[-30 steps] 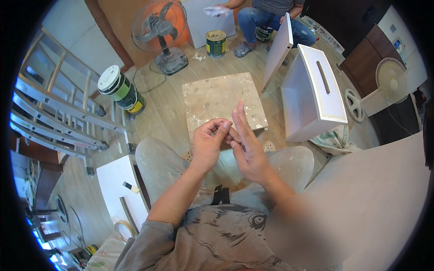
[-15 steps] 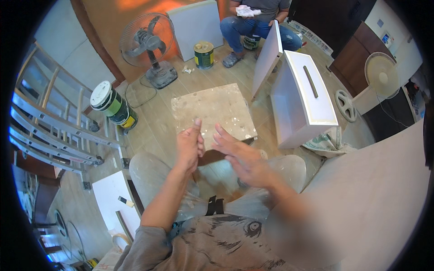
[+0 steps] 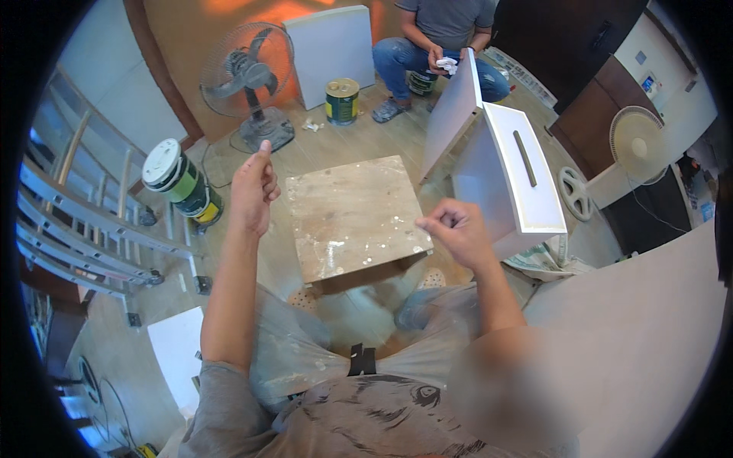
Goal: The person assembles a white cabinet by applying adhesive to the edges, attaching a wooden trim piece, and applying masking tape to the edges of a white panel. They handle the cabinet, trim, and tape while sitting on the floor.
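Left hand (image 3: 253,191) thumb-up, right hand (image 3: 463,233) perhaps pinching

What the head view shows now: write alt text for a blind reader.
A person's left hand and right hand are held apart near a white-spotted low wooden table. Beyond it, a seated co-worker holds crumpled white material beside an upright white panel.

Left hand (image 3: 256,187) raised, thumb up; right hand (image 3: 460,230) curled.

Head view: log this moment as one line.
left hand: thumb up, fingers curled; right hand: fingers curled; anything held: unclear; wooden platform: white-spotted, in front
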Demonstrator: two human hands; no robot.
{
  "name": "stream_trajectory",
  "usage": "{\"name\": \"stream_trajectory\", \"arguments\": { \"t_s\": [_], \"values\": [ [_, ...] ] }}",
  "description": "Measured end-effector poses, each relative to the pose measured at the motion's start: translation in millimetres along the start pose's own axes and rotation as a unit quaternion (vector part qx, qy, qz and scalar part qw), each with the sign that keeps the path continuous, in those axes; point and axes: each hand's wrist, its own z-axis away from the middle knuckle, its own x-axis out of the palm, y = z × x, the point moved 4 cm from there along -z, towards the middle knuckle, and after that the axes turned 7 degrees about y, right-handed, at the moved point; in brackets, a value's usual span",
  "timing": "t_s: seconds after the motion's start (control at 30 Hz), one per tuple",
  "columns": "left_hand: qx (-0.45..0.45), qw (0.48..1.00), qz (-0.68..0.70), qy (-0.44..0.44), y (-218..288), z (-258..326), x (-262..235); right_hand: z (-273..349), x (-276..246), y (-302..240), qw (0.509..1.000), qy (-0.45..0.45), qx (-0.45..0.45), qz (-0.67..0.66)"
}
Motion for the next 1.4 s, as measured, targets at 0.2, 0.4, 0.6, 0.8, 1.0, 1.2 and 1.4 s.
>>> {"name": "stream_trajectory", "arguments": {
  "t_s": [0.2,0.4,0.6,0.8,1.0,1.2,1.4],
  "values": [
    [-0.065,0.998,0.024,-0.012,-43.1,-30.2,-5.0,-9.4,26.6,17.3,0.995,-0.06,0.07,0.037],
    [-0.117,0.992,0.01,-0.047,-64.9,-36.6,11.8,-17.3,34.8,52.1,0.983,-0.082,0.122,0.107],
    [-0.118,0.992,0.014,-0.053,-60.7,-36.6,10.9,-28.4,54.0,70.5,0.958,-0.156,0.15,0.187],
    [-0.102,0.994,-0.013,-0.049,-51.8,-27.7,4.9,-31.0,70.6,62.6,0.944,-0.219,0.164,0.182],
    [-0.092,0.994,-0.034,-0.052,-49.8,-26.0,2.2,-30.1,74.2,62.6,0.937,-0.242,0.169,0.186],
    [-0.095,0.993,-0.029,-0.06,-53.0,-24.9,3.1,-27.5,75.6,58.7,0.933,-0.265,0.157,0.188],
    [-0.097,0.993,-0.037,-0.06,-56.4,-25.8,4.5,-25.4,72.8,62.2,0.923,-0.278,0.167,0.206]
  ]
}}
